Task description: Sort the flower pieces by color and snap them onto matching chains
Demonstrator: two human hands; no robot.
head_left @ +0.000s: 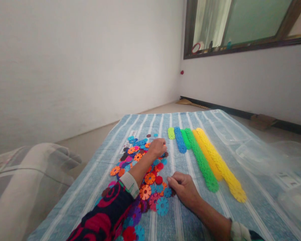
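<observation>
A heap of flat, snowflake-shaped plastic discs in orange, blue, red, purple and pink lies on a blue striped cloth. My left hand reaches over the far part of the heap, fingers curled down onto the discs. My right hand rests at the near right edge of the heap, fingers pinched together on something I cannot make out. To the right lie sorted rows of discs: light green, blue, green and yellow.
Clear plastic bags lie on the cloth at the right. A pale bundle wrapped in clear plastic sits at the left. White walls meet at a corner ahead, with a window at the upper right.
</observation>
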